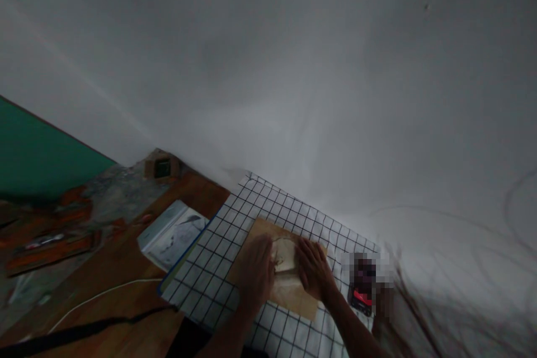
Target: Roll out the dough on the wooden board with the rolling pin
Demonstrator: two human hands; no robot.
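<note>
Slab: looked cream-coloured, round along its far edge, brown-marked at left.
Left hand, right hand: flanked it; grip couldn't be told.

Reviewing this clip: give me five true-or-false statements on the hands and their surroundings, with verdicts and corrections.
1. The pale piece lies between the left hand and the right hand. True.
2. The cloth is plain, without any pattern. False: dark lines form a grid on it.
3. The brown board lies on the cloth. True.
4. The right hand grips the red and black object. False: that object lies apart, to the right of the hand.
5. A white cord runs left of the cloth. True.
</note>
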